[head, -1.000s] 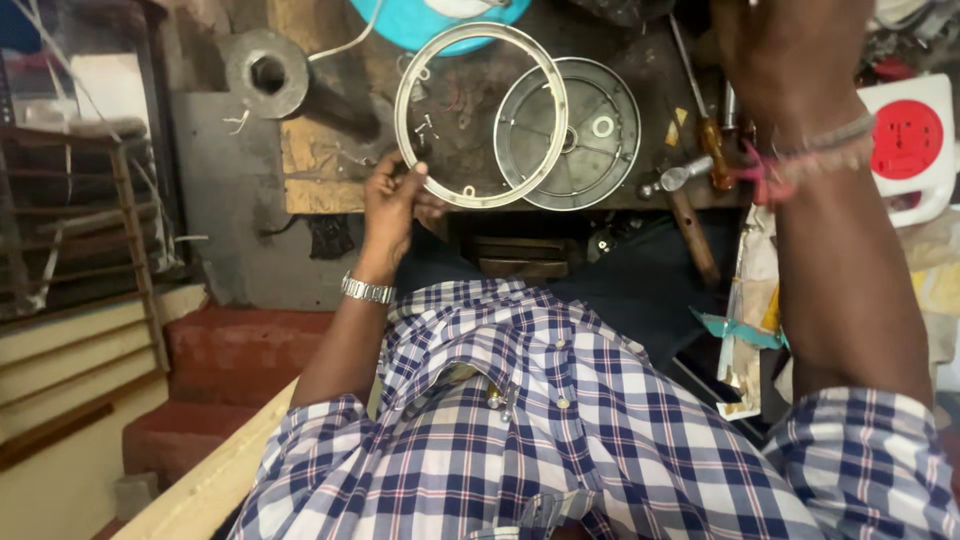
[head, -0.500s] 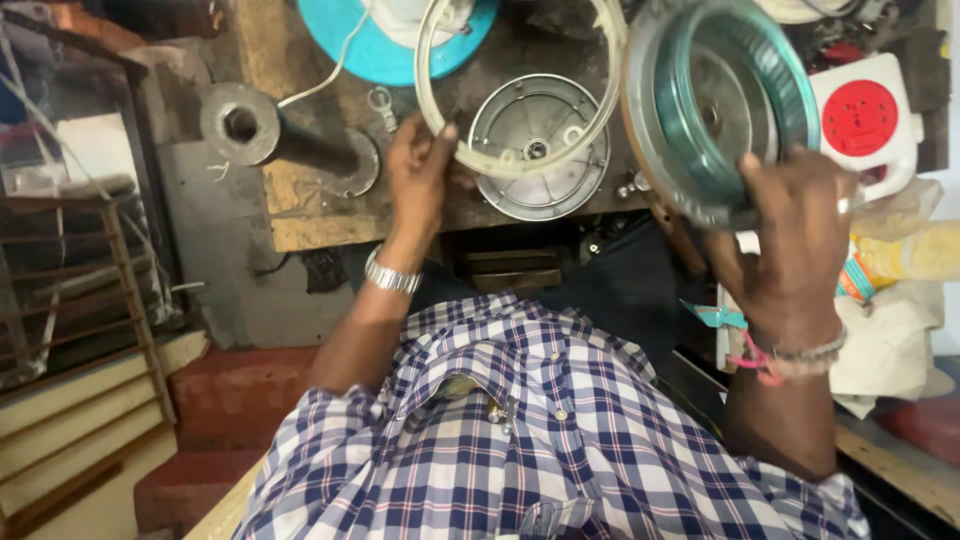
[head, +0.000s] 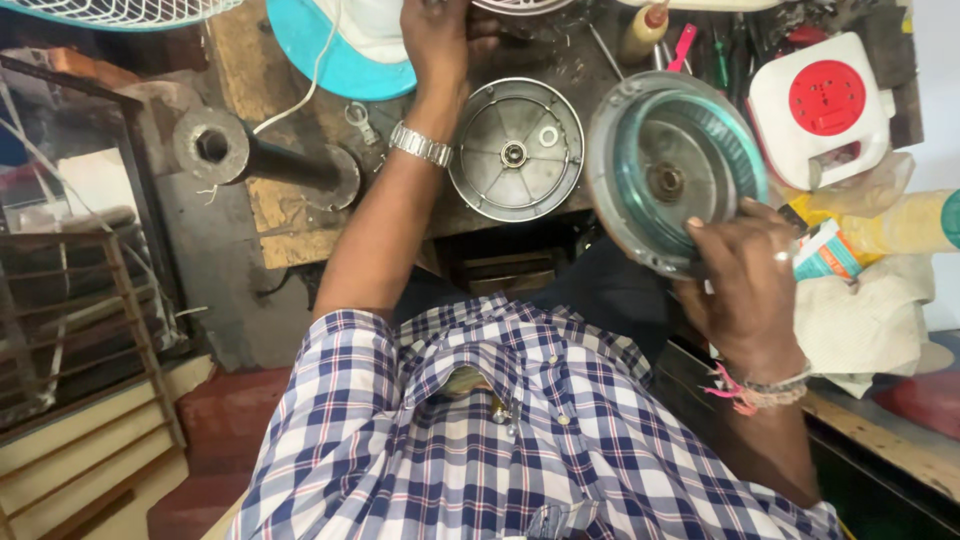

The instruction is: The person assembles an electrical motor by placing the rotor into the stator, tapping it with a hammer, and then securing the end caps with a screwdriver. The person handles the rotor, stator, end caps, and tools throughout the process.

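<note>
Right hand (head: 745,275), nearest, holds a round teal-centred housing (head: 670,170) tilted above the tabletop (head: 275,215) edge; its grip is closed on the rim. Farther left, left hand (head: 435,40) reaches far; grip hidden. Judged: parts-gathering; next, seat housing squarely.

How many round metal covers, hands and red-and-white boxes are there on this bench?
Round metal covers: 2, one lying flat, one teal-lined held by the right hand
Hands: 2, with the left hand
Red-and-white box: 1
Total: 5
</note>
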